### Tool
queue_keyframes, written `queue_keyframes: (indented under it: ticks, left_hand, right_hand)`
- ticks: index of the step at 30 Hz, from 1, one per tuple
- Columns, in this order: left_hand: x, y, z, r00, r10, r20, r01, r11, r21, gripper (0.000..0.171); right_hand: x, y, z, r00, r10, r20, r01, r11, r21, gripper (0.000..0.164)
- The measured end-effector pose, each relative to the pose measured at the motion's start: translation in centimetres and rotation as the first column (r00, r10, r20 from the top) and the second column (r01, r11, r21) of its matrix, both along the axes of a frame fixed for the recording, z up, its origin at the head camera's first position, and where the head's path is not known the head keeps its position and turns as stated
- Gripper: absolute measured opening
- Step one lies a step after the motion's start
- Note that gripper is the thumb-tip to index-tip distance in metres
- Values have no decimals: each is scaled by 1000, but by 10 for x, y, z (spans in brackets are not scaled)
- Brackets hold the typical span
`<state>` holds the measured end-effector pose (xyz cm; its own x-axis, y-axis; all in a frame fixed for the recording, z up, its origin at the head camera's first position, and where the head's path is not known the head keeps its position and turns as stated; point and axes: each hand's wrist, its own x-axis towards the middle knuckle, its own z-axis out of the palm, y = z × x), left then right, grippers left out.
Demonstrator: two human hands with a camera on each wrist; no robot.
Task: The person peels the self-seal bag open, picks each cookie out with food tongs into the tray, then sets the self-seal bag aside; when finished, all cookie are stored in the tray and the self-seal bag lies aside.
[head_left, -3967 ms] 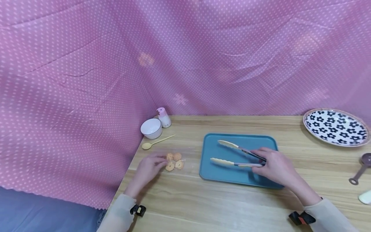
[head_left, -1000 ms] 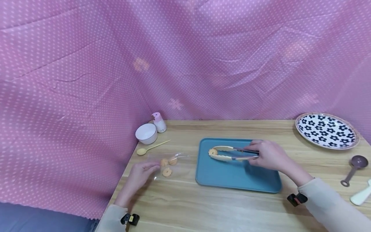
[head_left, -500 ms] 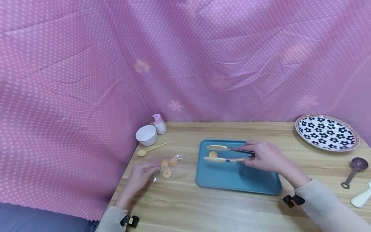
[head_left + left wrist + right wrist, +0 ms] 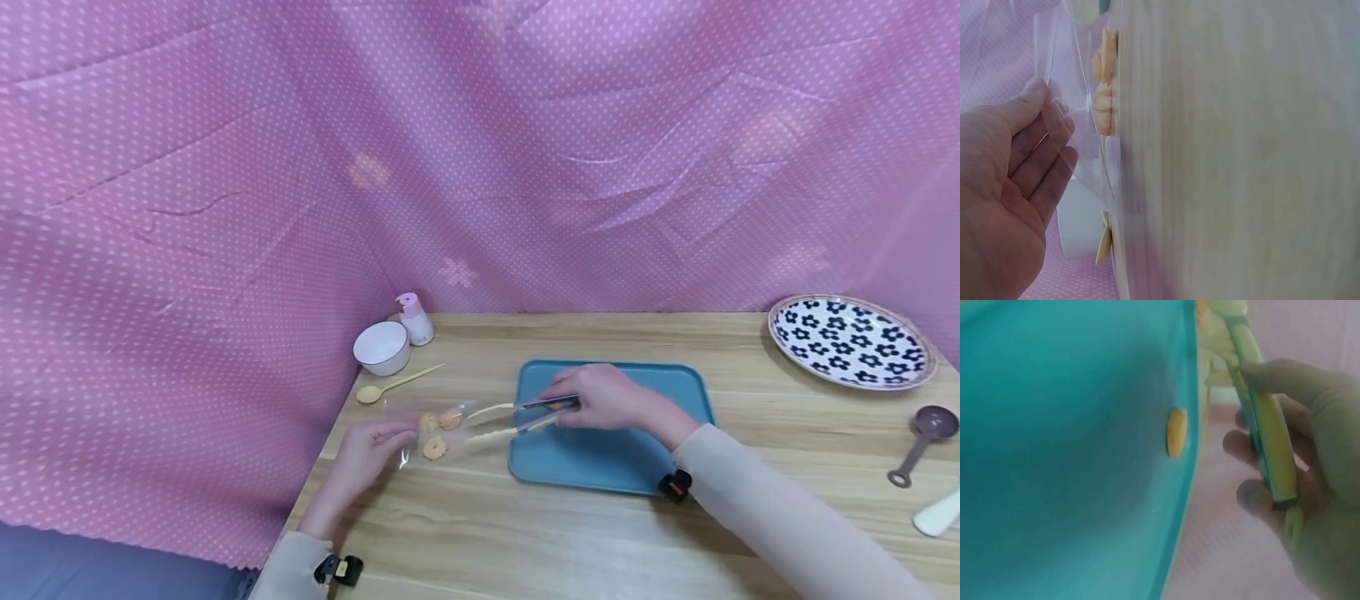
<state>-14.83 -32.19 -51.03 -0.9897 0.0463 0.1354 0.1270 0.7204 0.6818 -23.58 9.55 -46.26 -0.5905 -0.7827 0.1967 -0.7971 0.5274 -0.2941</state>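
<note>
My left hand (image 4: pixel 362 460) pinches the edge of a clear plastic bag (image 4: pixel 1060 47) between thumb and fingers, at the left of the table. Inside lie 3 golden ring-shaped cookies (image 4: pixel 435 448). My right hand (image 4: pixel 606 398) grips metal tongs (image 4: pixel 1272 440) with cream scalloped tips, held over the left part of the blue tray (image 4: pixel 585 471). The tips are spread apart at the right side of the bag, with no cookie between them. One cookie (image 4: pixel 1176 432) lies on the tray, mostly hidden under the tongs and hand in the head view.
Behind the bag are a yellow spoon (image 4: pixel 370 394), a white bowl (image 4: pixel 384 357) and a pink-topped pump bottle (image 4: pixel 417 325). A flower-patterned plate (image 4: pixel 847 346), a brown measuring scoop (image 4: pixel 935 423) and a whitish handle (image 4: pixel 936 515) lie at the right. A pink dotted curtain (image 4: pixel 525 167) hangs behind.
A cookie moved from the bag to the tray in the tongs. The tongs opened and let it go, then moved left to the bag. The left hand stays on the bag.
</note>
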Motion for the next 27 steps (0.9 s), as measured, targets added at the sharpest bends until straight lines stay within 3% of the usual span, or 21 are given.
queue_keyframes:
  ticks: [5,13,22,27]
  left_hand:
    - [0,0,2,1000,-13,-21,13,1000,-14,23]
    - [1,4,7,1000,-24,-2,24,1000,2,20]
    - [-1,3,11,1000,-15,23,15,1000,0,22]
    - [-4,2,13,999,-31,17,31,999,-14,21]
  right_hand:
    - [-3,-26,0,998,66,-14,-65,997,38,40]
    - [2,-51,2,996,81,-24,-80,996,37,38]
    - [-1,-56,6,996,94,-1,-93,995,44,39]
    - [0,-46,10,998,62,15,-62,998,11,38]
